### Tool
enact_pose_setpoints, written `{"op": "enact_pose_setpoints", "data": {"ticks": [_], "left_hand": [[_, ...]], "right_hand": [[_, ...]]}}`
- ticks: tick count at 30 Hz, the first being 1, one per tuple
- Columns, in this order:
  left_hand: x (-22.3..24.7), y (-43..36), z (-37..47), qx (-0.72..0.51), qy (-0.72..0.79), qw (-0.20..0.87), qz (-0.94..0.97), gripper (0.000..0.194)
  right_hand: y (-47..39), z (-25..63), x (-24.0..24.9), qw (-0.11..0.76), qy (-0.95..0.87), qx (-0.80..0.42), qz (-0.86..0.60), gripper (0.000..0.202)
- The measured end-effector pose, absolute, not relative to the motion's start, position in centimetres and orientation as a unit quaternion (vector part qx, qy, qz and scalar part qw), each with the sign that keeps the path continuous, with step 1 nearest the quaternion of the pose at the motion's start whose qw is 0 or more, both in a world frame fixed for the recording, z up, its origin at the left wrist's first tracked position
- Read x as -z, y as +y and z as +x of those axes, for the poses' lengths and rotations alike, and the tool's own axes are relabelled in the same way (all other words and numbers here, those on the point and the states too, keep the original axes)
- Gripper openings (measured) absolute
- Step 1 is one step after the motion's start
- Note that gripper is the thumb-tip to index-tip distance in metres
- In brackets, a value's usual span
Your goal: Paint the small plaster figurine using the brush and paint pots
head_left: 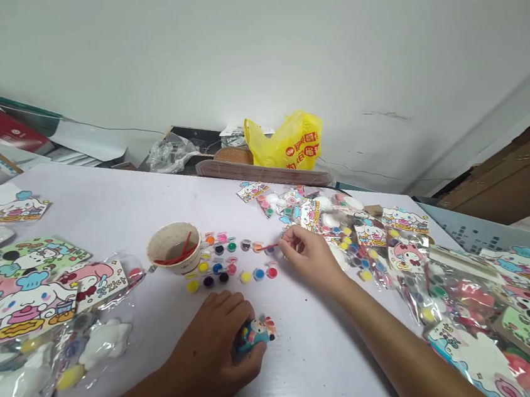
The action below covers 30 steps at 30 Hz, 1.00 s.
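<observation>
My left hand (pixel 229 335) is wrapped round a small painted figurine (pixel 259 332), mostly blue with some red and white at its far end; part of it is hidden by my fingers. In a pinch, my right hand (pixel 306 251) holds a thin red paintbrush (pixel 270 246), its tip pointing left at the small paint pots. Rows of open paint pots (pixel 232 247) in many colours lie between my hands and the cup. A paper cup (pixel 174 249) with murky water and red brushes (pixel 176 257) in it stands to the left of the pots.
Plastic-wrapped craft kits with cartoon cards (pixel 29 299) cover the left side of the white table (pixel 311 370). More kits (pixel 408 253) spread over the right side. Beyond the far edge sits a yellow plastic bag (pixel 285 142), near crumpled clear plastic (pixel 172 152).
</observation>
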<state>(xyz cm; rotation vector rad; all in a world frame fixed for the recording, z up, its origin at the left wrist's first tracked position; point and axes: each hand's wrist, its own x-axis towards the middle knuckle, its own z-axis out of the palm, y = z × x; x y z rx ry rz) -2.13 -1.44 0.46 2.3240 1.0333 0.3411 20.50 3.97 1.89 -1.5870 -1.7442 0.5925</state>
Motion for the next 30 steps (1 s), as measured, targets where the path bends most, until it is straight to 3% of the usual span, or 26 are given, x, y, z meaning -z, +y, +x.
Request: {"op": "enact_pose_setpoints", "data": {"ticks": [9,21,30], "left_hand": [[-0.5,-1.4,-2.0,-0.127,0.385,0.290,0.867,0.012],[-0.4,-1.6,-2.1,-0.132,0.390,0.279,0.867,0.012],[-0.4,-1.5,-2.0,-0.134,0.390,0.278,0.868,0.011]], "right_hand": [[4.4,21.0,-1.1,0.383,-0.617,-0.315,-0.612,0.028],[4.2,20.5,-1.0,0.382,-0.637,-0.271,-0.612,0.025],[4.3,20.6,-0.7,0.391,-0.612,-0.307,-0.614,0.030]]}}
